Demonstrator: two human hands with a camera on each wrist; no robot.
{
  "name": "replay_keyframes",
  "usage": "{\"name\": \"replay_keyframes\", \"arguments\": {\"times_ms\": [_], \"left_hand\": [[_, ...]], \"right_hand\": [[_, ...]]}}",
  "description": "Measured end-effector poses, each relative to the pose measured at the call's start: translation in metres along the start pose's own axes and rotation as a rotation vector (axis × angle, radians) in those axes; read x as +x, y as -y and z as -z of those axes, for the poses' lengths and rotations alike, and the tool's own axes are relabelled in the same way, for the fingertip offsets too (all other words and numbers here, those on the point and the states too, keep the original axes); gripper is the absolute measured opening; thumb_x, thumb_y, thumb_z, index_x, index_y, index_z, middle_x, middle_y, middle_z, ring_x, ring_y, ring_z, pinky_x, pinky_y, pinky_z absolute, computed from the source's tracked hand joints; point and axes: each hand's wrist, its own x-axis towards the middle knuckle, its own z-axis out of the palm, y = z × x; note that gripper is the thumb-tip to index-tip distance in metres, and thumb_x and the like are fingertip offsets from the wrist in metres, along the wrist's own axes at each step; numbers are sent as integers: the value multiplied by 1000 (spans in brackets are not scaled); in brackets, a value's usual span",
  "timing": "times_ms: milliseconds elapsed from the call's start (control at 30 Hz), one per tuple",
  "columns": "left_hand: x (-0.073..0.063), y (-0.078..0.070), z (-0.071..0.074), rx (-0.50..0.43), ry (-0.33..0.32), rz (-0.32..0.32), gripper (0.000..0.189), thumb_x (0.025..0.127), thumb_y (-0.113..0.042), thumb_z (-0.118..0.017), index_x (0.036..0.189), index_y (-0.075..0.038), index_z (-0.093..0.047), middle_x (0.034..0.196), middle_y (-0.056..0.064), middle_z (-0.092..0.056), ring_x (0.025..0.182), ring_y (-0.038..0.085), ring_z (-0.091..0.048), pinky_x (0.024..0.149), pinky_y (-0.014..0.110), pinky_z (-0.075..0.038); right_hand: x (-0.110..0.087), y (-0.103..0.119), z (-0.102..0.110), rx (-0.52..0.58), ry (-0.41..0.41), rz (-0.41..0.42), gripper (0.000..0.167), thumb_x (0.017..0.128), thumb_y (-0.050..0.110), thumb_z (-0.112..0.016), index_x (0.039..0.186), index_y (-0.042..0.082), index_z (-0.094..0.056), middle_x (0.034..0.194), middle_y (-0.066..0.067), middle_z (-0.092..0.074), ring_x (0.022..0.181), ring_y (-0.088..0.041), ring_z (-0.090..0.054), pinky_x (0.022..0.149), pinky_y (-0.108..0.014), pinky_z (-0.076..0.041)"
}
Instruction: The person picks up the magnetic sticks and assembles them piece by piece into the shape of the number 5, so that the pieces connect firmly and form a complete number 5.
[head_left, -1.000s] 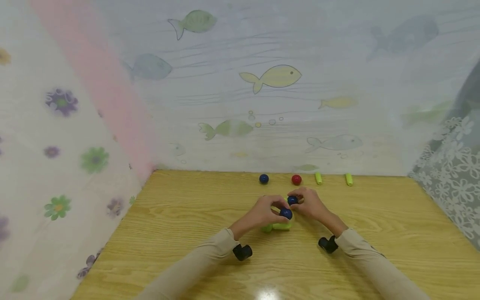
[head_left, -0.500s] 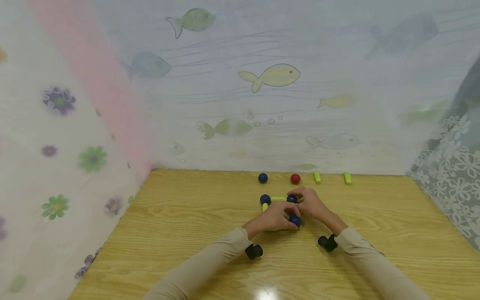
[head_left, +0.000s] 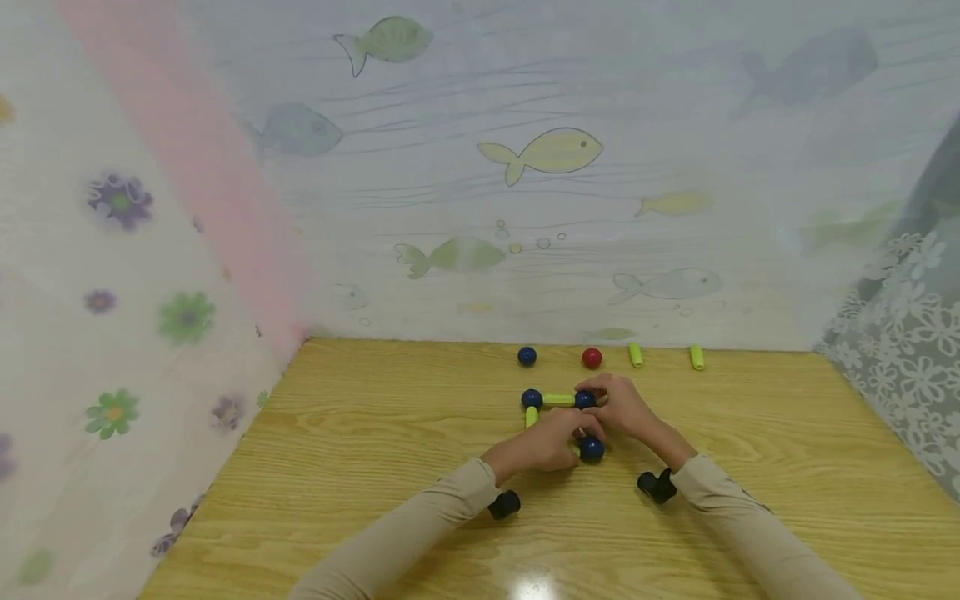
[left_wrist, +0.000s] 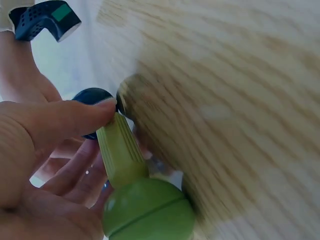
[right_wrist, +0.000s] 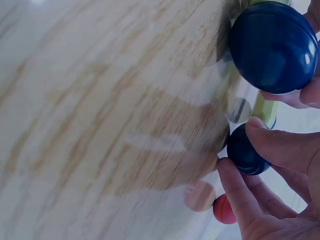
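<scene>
My left hand (head_left: 546,442) pinches a blue ball (head_left: 592,449) at the near right corner of a ball-and-rod frame on the table. In the left wrist view, its thumb lies over that ball where a yellow-green rod (left_wrist: 121,150) meets it, and a green ball (left_wrist: 149,210) is at the rod's other end. My right hand (head_left: 618,408) pinches another blue ball (right_wrist: 247,150) at the far right corner. A rod (head_left: 558,400) runs left from there to a third blue ball (head_left: 532,400), from which another rod (head_left: 532,416) comes nearer. The left hand hides part of the frame.
Behind the frame, along the table's (head_left: 360,500) back edge, lie a loose blue ball (head_left: 527,357), a red ball (head_left: 592,358) and two yellow-green rods, one left (head_left: 636,355) and one right (head_left: 697,357). A fish-patterned curtain (head_left: 450,208) hangs behind.
My left hand has carried its blue ball right and down to the frame's near right corner, uncovering the far left ball and far rod. My right hand stays at its ball.
</scene>
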Motion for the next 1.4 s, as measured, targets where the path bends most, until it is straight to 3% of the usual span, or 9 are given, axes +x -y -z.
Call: {"name": "replay_keyframes", "arguments": {"times_ms": [100,600,900,1033,1200,1400], "left_hand": [[-2,0,2,-7,-6,-9,47,73,11,-69,111,-15,-67,109,-6,-63,95,7,-60,74,13,-46],[-8,5,2,-32,-44,-38,36,80,3,-71,111,-14,-68,109,-4,-64,92,7,-60,74,13,-46],[-12,6,1,-67,-52,-49,34,81,2,-72,111,-14,-68,109,-5,-64,92,6,-60,74,12,-46],[-15,8,2,-71,-62,-51,34,81,0,-72,112,-14,-67,111,-5,-64,94,6,-60,76,12,-46],[-25,14,4,-129,-92,-54,33,82,-1,-72,112,-12,-66,111,-3,-63,98,6,-59,79,13,-47],[-48,23,12,-212,-166,-16,31,84,-1,-68,113,-11,-65,111,-4,-61,102,11,-58,80,15,-48]], "right_hand": [[0,0,0,6,-1,2,31,77,-6,-72,107,-8,-67,101,-22,-63,87,-36,-63,71,-41,-56],[-1,1,0,34,11,-17,33,76,-5,-73,108,-8,-67,103,-23,-63,89,-37,-63,72,-43,-55],[-3,0,2,59,-17,82,32,75,-2,-73,107,-6,-68,98,-20,-63,81,-32,-64,66,-40,-56],[0,-1,-1,58,-9,47,32,76,-3,-73,108,-7,-67,101,-22,-63,84,-35,-64,69,-42,-56],[0,0,-2,51,6,-5,34,77,-4,-74,109,-8,-66,103,-23,-63,89,-36,-64,73,-42,-55],[-2,0,0,38,19,-26,35,78,-2,-74,111,-8,-65,104,-23,-63,90,-35,-64,74,-42,-55]]}}
